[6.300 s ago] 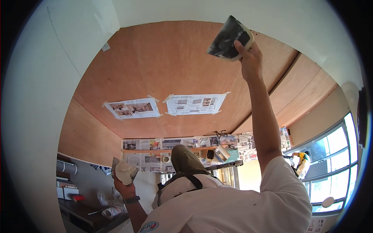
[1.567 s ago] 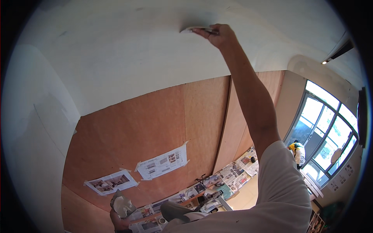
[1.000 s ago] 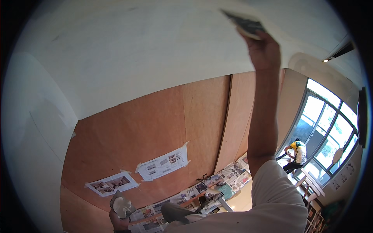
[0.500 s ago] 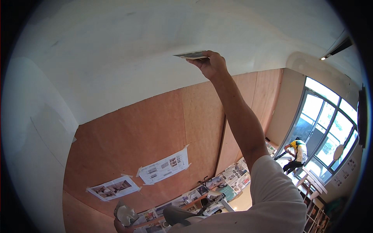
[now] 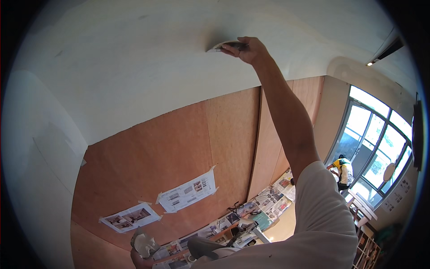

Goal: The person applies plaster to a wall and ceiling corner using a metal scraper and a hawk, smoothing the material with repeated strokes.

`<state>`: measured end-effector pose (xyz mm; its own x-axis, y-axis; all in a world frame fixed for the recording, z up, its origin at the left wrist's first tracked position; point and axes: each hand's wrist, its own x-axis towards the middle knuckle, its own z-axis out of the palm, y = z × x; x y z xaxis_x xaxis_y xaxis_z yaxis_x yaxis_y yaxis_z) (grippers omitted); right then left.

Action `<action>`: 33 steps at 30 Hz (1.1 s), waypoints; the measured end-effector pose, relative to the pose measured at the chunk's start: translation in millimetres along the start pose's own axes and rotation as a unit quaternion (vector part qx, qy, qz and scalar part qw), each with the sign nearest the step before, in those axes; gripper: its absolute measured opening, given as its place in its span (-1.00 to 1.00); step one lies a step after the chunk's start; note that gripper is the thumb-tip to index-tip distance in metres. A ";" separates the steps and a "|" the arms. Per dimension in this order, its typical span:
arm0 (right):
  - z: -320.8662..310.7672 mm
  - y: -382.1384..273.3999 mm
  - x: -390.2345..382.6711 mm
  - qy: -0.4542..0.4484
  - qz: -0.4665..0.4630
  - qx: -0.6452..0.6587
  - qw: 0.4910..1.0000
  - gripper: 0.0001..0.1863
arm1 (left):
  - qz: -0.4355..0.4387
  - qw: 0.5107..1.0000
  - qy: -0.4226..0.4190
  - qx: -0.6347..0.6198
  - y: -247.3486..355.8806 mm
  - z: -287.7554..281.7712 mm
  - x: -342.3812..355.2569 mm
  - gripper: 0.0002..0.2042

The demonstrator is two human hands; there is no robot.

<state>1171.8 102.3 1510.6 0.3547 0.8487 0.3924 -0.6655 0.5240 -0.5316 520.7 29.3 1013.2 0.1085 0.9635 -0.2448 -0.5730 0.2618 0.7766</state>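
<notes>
Right hand (image 5: 252, 50) holds a thin scraper (image 5: 235, 44), bowed against white plaster (image 5: 134, 80) above the plywood panel (image 5: 148, 157). Left hand (image 5: 139, 260), by the panel's lower edge, holds a second blade (image 5: 138, 236) carrying white paste (image 5: 145, 246). Scraper's probably light, springy; grip its back edge.

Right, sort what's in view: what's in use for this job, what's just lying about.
In use:
thin blade in right hand, at the white surface
grey blade with pale paste, in left hand

Apparently just there:
taped printed sheets
wooden rack, lower right
</notes>
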 end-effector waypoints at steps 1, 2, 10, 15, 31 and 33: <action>2.1 -6.2 5.5 -0.001 -0.019 -0.003 1.000 -0.49 | 0.000 1.000 -0.012 -0.018 -0.9 -3.3 3.4 -0.61; 5.1 -14.5 4.6 -0.019 -0.027 -0.004 0.999 -0.47 | 0.000 0.999 -0.024 -0.036 -0.2 -1.9 4.3 -0.61; 29.9 -103.1 -60.1 -0.200 -0.183 -0.038 0.962 -0.40 | 0.107 0.976 -0.097 0.161 -11.5 -33.7 8.8 -0.64; 14.3 -156.9 -156.7 -0.333 -0.130 0.012 0.934 -0.46 | 0.154 0.958 -0.096 0.220 -1.9 10.0 -6.7 -0.68; -33.3 171.9 -231.4 -0.199 -0.165 -0.526 0.810 -0.70 | 0.032 0.968 -0.219 -0.114 13.4 97.4 31.1 -0.57; -15.7 198.9 -251.3 -0.390 -0.215 -0.601 0.663 -0.70 | 0.016 0.976 -0.192 -0.102 24.1 114.7 27.1 -0.60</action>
<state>960.6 -5.6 1294.6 -0.4178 0.5517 0.7219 0.5588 0.7825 -0.2746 603.0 68.1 1091.9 0.3620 0.9312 0.0427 -0.7259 0.2529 0.6396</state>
